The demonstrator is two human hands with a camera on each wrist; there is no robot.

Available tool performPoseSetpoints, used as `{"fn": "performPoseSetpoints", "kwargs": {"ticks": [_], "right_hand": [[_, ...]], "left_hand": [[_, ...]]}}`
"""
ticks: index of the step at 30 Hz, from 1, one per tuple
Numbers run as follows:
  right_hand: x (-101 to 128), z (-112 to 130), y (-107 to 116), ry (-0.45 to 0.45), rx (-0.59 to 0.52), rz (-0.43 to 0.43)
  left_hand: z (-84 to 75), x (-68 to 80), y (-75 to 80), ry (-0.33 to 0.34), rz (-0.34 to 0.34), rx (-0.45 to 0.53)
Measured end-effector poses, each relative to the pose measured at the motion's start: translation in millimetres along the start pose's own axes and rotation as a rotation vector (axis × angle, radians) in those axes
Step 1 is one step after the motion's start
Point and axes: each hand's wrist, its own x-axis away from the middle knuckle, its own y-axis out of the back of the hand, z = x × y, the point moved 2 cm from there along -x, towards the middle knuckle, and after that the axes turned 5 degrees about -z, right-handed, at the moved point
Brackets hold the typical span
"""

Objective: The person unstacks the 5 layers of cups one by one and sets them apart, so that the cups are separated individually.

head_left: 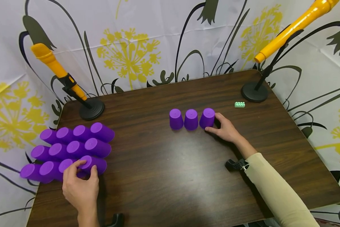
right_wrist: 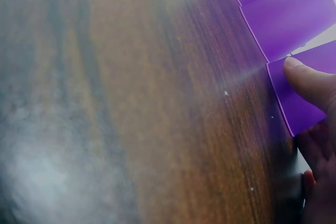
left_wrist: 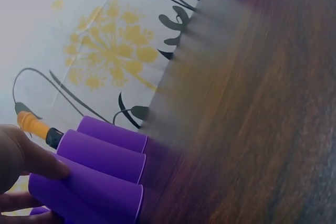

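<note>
Gripping the nearest lying cup (head_left: 94, 163) at its base end, the left hand (head_left: 80, 186) has thumb and fingers curled round it – the cup sits at the front of the lying stacks (head_left: 70, 148), three rows on the desk's (head_left: 164, 176) left side. The right hand (head_left: 225, 128) has its fingers wrapped round the rightmost cup (head_left: 207, 118) of an upside-down row of three (head_left: 191, 119) near the desk's middle, thumb on the near side; the wrist view shows the thumb pressed on the purple wall.

Judging by this, the step is setting out the base row w/ the right hand while the left picks up the next cup. Next move prob. calls for the right to let go w/o nudging the row – and for the left to pull one cup free of its stack.

Further out: a green brick (head_left: 239, 104) and two orange-tube stands (head_left: 73, 88) at the back corners.
</note>
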Motion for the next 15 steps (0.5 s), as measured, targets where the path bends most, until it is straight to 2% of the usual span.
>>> {"fn": "performPoseSetpoints", "kwargs": {"ticks": [8,12,15], "right_hand": [[0.1,1.7,0.0,-0.001,0.003,-0.004],[-0.6,1.1,-0.4,0.002,0.014,0.000],[0.0,1.4,-0.5,-0.001,0.014,0.001]], "left_hand": [[0.5,-0.5,0.8,0.018,0.022,0.019],[1.7,0.5,2.8,0.040,0.018,-0.007],[0.6,0.4,6.0,0.024,0.003,-0.024]]}}
